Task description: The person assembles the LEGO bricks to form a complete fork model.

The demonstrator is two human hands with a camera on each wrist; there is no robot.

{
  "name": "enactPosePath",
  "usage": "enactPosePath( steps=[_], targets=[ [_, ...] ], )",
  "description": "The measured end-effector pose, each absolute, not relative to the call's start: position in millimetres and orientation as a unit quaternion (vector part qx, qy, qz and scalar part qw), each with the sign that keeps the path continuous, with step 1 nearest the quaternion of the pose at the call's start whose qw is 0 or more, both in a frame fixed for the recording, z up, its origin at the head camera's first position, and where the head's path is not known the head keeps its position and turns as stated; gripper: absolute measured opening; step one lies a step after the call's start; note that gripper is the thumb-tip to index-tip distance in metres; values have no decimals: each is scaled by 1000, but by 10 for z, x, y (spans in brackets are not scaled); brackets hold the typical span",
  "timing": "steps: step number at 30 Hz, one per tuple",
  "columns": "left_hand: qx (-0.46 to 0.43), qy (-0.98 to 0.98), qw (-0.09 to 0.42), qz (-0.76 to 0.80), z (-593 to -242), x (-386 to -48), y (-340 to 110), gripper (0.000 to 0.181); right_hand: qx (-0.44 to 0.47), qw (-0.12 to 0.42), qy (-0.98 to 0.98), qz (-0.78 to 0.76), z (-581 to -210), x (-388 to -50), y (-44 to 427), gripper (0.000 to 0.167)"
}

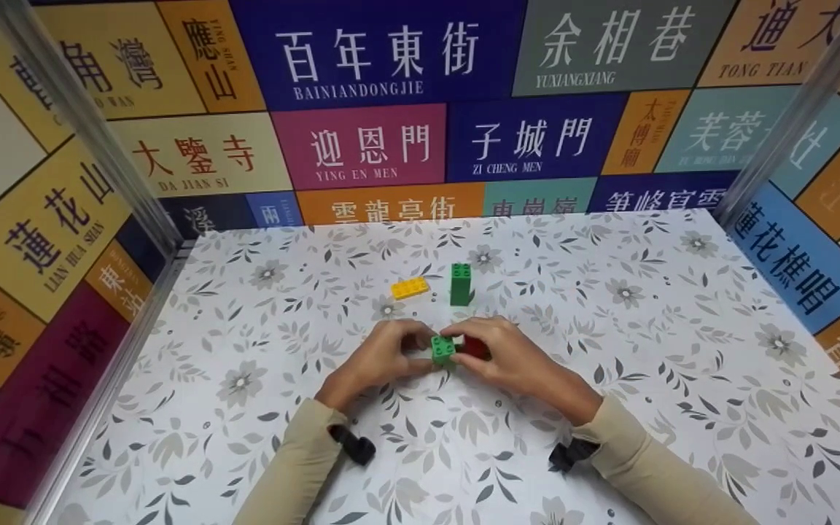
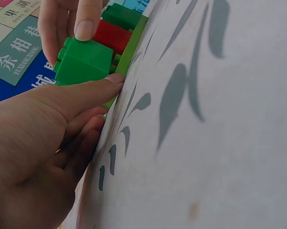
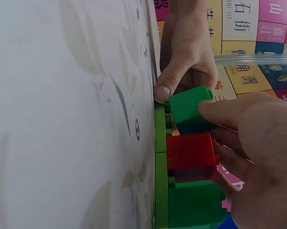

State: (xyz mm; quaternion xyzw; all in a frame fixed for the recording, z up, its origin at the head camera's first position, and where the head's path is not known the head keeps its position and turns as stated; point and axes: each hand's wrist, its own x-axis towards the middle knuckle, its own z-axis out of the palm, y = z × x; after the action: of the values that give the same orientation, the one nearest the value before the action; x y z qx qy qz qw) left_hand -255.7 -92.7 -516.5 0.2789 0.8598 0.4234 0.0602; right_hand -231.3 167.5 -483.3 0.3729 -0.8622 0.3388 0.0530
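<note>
Seating the green block (image 3: 189, 109) on the light green base (image 3: 161, 176) is judged to be the step in hand. The block is held between the thumb and fingers of the right hand (image 1: 513, 357), at the end of the base nearest the left hand (image 1: 380, 357). By the left hand that end is pinched, thumb tip low at the edge.

Block noted as tilted: lower toward the left thumb, raised toward the red block, with base studs exposed beneath. Not yet pressed home, by judgement. It should be levelled first and its underside lined up over the studs, then pushed straight down with even pressure. The left thumb is best kept clear of the closing gap, while the base is braced against sliding.

Under the right hand, just beside the held block, the red block (image 3: 190, 151) is mounted on the base; contact between the two cannot be told. Rubbing there should be watched for. Farther under the same palm, a second green block (image 3: 195, 206) is mounted.

Ahead of both hands, on the worktop (image 1: 230, 452), a yellow plate (image 1: 410, 288) and, to its right, an upright tall green piece (image 1: 461, 284) are left untouched.
</note>
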Motion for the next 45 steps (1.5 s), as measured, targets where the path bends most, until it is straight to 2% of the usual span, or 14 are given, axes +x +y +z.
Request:
enactPosePath(
  steps=[15, 22, 45],
  targets=[
    [290, 859, 55, 418, -5168, -2564, -922, 29, 327, 73, -891, 305, -4814, -2307, 1625, 40],
    [291, 855, 56, 425, -5179, -2573, -923, 33, 321, 73, -892, 310, -4837, -2314, 1627, 38],
    [278, 860, 55, 424, -5151, -2554, -902, 25, 333, 72, -904, 259, -4821, -2323, 1612, 38]
  ],
)
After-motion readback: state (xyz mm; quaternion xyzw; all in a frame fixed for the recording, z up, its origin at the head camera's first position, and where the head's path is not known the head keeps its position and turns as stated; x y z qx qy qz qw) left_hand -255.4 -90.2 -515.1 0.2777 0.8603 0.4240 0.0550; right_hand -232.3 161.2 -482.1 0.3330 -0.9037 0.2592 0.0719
